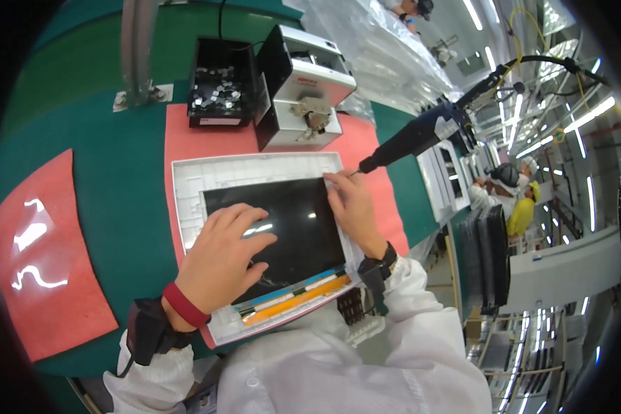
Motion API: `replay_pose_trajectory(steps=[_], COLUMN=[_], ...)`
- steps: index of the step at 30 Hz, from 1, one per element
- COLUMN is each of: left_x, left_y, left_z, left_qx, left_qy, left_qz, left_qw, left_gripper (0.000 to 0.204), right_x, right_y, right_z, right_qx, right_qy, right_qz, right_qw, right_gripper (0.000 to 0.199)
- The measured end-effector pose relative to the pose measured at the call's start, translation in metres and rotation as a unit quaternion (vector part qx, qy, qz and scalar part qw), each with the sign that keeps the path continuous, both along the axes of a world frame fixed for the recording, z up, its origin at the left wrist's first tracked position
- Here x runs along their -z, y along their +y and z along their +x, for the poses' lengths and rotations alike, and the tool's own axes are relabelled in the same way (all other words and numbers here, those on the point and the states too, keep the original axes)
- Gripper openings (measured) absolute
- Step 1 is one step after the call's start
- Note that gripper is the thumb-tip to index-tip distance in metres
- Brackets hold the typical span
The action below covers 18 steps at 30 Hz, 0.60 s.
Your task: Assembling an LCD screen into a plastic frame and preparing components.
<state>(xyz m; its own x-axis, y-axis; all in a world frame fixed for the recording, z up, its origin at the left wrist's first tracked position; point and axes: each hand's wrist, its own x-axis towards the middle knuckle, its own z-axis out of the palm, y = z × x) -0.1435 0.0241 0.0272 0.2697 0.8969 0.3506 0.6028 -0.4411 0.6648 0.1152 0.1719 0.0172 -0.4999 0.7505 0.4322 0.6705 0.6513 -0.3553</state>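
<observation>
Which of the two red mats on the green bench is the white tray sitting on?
The red mat in the middle, under the white tray and both hands. The other red mat lies apart at the left, carrying only light reflections.

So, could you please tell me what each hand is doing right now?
Left hand: open, resting flat on the dark panel.
Right hand: open, fingers pressing the panel's right edge.

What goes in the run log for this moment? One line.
left hand flat on dark panel | right hand at panel's right edge | white frame beneath
</observation>
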Motion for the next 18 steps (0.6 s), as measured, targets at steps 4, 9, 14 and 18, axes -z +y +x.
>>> replay_pose_trajectory(steps=[4,9,14,18], left_x=[-0.0001,0.0012,-0.0008,0.0002], left_y=[-0.0003,0.0002,-0.0012,-0.0007], left_z=[-0.0001,0.0009,0.0011,0.002], left_qx=[-0.002,-0.002,-0.003,-0.002], left_qy=[-0.002,0.002,0.003,0.004], left_qz=[0.002,0.006,0.006,0.009], left_qw=[1.0,1.0,1.0,1.0], left_gripper=[0.032,0.032,0.032,0.033], right_x=[-0.0018,-0.0047,-0.0061,-0.0026], right_y=[0.0014,0.0014,0.0038,0.0042], right_z=[0.0004,-0.0045,-0.0049,-0.0027], right_qx=[-0.006,-0.018,-0.025,-0.019], right_qy=[-0.003,-0.044,-0.057,-0.024], right_qz=[-0.004,0.022,0.039,0.028], right_qw=[1.0,0.999,0.997,0.999], right_gripper=[0.025,0.021,0.02,0.017])
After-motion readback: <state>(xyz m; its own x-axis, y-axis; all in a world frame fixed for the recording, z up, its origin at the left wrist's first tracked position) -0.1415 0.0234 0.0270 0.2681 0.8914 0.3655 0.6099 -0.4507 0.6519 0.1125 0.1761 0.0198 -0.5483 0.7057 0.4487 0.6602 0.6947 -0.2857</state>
